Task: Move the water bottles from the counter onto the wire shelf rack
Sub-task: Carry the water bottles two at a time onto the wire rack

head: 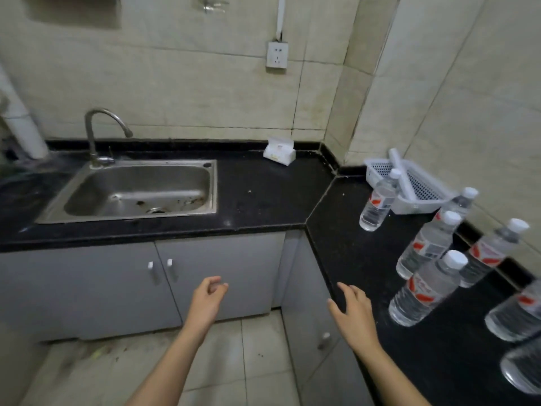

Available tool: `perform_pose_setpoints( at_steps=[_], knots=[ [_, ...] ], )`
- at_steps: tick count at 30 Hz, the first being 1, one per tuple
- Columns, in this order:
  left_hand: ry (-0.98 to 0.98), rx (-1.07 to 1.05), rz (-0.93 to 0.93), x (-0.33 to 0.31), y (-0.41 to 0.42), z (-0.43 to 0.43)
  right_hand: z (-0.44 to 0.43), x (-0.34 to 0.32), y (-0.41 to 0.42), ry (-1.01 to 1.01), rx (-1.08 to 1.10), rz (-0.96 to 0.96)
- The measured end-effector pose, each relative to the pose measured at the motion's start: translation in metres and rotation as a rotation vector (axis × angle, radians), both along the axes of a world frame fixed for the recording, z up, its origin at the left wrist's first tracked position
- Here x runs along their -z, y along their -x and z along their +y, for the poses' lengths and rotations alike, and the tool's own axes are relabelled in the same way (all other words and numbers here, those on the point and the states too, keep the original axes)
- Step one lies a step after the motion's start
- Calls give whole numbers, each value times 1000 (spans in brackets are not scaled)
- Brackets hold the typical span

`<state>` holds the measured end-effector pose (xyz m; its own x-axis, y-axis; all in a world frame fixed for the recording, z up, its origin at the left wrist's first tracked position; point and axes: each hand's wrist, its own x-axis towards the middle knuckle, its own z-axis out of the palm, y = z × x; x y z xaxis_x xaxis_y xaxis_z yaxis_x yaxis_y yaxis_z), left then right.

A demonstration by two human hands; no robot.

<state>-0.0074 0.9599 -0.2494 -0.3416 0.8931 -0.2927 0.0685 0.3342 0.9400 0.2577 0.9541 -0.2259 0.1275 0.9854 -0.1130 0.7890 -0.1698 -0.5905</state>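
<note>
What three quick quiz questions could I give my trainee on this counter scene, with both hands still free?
1. True or false: the right hand is gripping a bottle.
2. Which thing stands nearest the sink? A) tissue pack B) white basket C) wall socket
3. Fill in: the lone bottle stands directly in front of the white ____.

Key
1. False. It is open over the counter edge, short of the nearest bottle; the left hand is empty too.
2. A
3. basket

two bare forearms, no sleeves; hands (208,300) (352,313) without rings, watch, gloves
</note>
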Motion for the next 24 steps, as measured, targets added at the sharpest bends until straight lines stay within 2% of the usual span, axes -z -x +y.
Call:
perform_pose_setpoints(
  at_steps=[5,9,15,19,24],
  knots=[
    [72,160,10,16,-31,56,16,20,-19,45,142,34],
    [85,249,15,13,-68,109,62,17,-44,-24,251,91],
    [61,326,24,-3,-115,180,133,19,-63,-137,472,287],
    [68,349,19,-5,-144,214,151,28,-72,-194,579,353],
    [123,503,34,9,-186,249,159,37,-89,-227,740,382]
  ],
)
